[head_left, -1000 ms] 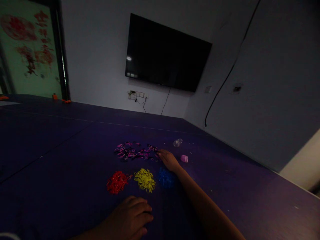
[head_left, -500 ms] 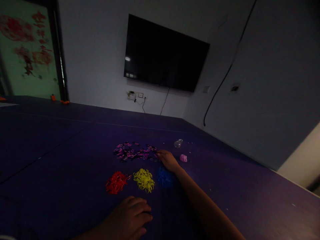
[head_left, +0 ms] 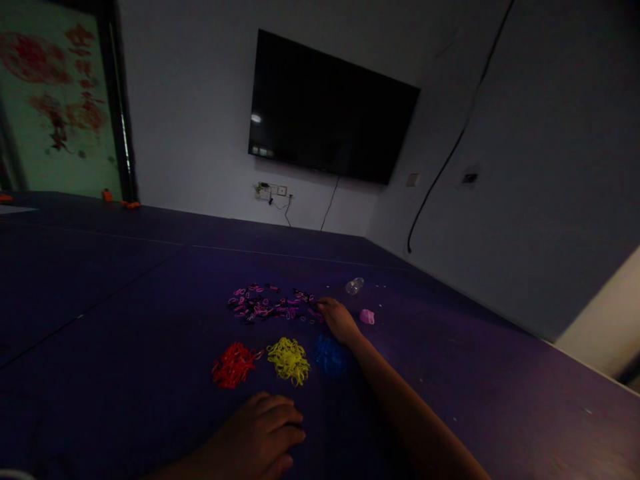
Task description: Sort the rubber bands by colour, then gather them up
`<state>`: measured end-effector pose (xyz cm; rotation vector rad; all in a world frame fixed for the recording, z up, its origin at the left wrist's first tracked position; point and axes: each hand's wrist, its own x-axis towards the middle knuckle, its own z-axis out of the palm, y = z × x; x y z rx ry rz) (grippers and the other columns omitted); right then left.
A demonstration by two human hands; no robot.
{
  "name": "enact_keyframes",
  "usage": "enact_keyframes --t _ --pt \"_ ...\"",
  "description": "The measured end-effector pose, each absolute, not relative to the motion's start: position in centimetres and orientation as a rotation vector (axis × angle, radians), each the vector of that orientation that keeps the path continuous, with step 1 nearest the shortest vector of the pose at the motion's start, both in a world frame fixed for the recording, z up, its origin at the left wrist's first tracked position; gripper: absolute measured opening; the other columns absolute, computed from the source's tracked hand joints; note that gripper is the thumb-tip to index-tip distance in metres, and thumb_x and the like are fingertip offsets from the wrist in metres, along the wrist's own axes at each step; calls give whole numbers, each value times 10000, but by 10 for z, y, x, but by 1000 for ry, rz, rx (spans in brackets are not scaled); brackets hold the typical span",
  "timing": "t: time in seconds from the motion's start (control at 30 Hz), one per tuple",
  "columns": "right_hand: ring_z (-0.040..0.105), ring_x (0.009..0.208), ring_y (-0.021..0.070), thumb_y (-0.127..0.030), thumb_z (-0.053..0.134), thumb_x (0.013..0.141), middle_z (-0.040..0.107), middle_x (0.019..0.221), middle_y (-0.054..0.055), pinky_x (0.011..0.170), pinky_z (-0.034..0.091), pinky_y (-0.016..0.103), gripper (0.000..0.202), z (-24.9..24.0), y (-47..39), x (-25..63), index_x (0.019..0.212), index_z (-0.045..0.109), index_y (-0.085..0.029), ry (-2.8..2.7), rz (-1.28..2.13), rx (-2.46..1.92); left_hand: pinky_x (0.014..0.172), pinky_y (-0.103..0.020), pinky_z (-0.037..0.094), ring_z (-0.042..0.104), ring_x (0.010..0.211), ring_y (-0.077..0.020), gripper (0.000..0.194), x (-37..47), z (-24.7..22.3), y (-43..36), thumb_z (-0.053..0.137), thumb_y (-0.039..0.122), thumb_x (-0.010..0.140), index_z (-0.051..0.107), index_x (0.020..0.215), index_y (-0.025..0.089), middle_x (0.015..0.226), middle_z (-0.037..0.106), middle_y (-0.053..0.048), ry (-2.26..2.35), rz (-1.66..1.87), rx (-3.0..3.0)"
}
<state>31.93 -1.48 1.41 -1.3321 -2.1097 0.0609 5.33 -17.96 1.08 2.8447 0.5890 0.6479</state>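
Observation:
Small elastic bands lie on a dark purple surface. Red bands [head_left: 233, 366], yellow bands [head_left: 289, 361] and blue bands [head_left: 331, 357] form three heaps. Behind these is a loose scatter of pink, purple and black bands [head_left: 260, 307]. My right hand [head_left: 339, 320] is at the right edge of that scatter, its fingers drawn together and low over the surface; whether a band is between the fingertips is too dark to see. My left hand [head_left: 265, 433] rests open in front of the red and yellow heaps, fingers stretched out, holding nothing.
Right of my right hand lie a small pink object [head_left: 367, 317] and a clear plastic piece [head_left: 355, 286]. A television [head_left: 333, 107] hangs on the wall behind, and a black cable [head_left: 443, 167] runs down the right wall. Orange objects [head_left: 131, 205] sit far left.
My right hand has shifted slightly right, its fingertips moving off the dark bands at the scatter's edge. The clear plastic piece sits a little further left. My left hand stays put.

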Motion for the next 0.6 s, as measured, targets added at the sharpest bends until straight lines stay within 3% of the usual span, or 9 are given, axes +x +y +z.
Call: enact_keyframes --t 0.33,0.5,0.6 --pt "608 915 215 -414 278 932 672 956 107 805 468 337 459 22 -74 313 907 665 -168 -1589 -15 -1223 909 -385 455 537 1084 -232 386 52 1 -175 598 197 760 545 1141 234 1170 614 -41 554 678 2831" --pt "635 807 174 -323 353 926 686 866 65 732 493 285 361 22 -153 292 832 679 -202 -1860 156 -988 927 -368 456 546 1074 -215 441 49 15 -189 615 210 777 491 1199 240 1188 587 -53 845 822 2540" --pt "631 764 147 -262 332 927 677 865 71 690 495 251 333 30 -184 272 882 653 -188 -2066 331 -810 932 -408 449 538 1089 -241 503 48 10 -189 644 233 752 455 1218 241 1200 571 -79 958 870 2408"
